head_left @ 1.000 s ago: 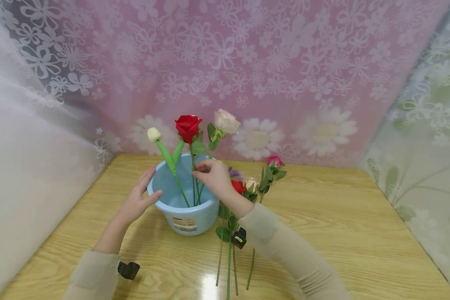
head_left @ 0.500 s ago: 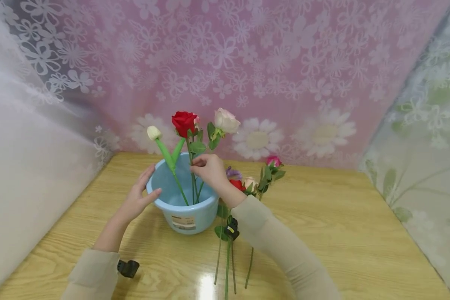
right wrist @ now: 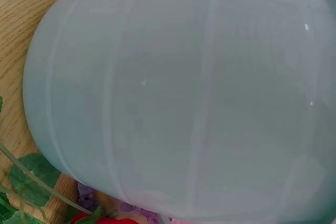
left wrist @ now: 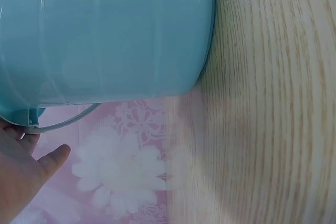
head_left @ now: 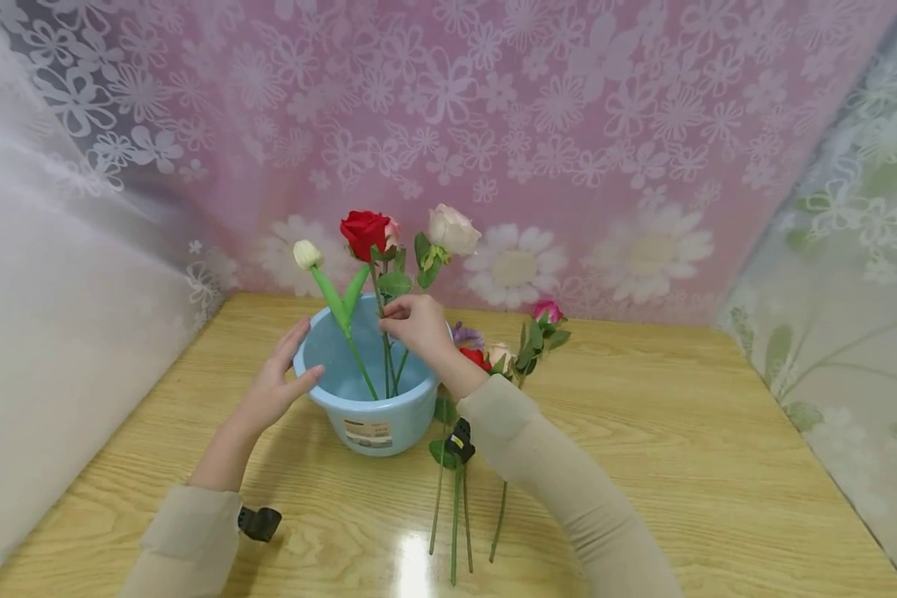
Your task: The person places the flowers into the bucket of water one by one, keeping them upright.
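In the head view, a light blue plastic bucket (head_left: 377, 428) stands on the table with several artificial flowers in it. My left hand (head_left: 275, 389) rests against its left rim, fingers fairly straight and thumb spread apart. The left wrist view shows that hand (left wrist: 21, 174) beside the rim and the bucket's handle (left wrist: 65, 120). My right hand (head_left: 422, 330) reaches over the bucket and pinches the stem of a red rose (head_left: 365, 233). A white tulip (head_left: 307, 255) leans left in the bucket; a pale rose (head_left: 452, 230) leans right. A pink flower (head_left: 392, 232) is partly hidden behind the red rose.
More flowers lie right of the bucket: a magenta rose (head_left: 547, 311), a cream rose (head_left: 502, 355), a second red rose (head_left: 476, 358) and a purple flower (head_left: 467, 335). Their stems point toward the table's (head_left: 643, 448) near edge. A pink floral curtain (head_left: 448, 124) hangs behind.
The red rose has shifted slightly left and up, uncovering some of the pink flower behind it. My right hand has moved slightly left with its stem. My left hand stays at the rim.
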Action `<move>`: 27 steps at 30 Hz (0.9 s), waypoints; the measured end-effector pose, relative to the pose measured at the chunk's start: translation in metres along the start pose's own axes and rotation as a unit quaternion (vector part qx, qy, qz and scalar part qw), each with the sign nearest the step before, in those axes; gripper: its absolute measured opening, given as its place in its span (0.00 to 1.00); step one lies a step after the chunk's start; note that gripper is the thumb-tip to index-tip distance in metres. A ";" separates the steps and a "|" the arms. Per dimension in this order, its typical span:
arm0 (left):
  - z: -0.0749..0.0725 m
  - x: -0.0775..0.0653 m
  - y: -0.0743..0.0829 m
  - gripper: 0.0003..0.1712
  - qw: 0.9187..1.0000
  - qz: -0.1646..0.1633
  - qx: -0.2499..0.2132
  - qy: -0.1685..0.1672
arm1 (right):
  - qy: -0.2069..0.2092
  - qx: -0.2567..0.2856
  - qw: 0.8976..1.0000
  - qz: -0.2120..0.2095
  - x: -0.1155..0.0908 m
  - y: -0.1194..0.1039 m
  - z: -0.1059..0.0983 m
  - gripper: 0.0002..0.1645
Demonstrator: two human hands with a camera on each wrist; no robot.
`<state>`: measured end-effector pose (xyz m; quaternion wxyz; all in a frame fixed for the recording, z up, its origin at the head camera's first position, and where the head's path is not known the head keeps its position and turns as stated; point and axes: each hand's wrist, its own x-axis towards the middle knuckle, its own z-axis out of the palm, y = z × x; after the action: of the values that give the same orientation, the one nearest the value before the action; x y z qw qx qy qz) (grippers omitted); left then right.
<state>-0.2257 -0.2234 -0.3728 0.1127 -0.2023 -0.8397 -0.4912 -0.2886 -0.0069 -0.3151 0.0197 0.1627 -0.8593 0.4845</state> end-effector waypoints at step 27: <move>0.002 0.000 -0.003 0.39 1.000 0.010 -0.004 0.010 | -0.001 0.016 1.000 -0.002 -0.004 0.003 -0.001 0.08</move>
<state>-0.2271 -0.2227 -0.3763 0.1249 -0.2064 -0.8347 -0.4950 -0.2857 -0.0036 -0.3175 0.0171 0.1655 -0.8512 0.4977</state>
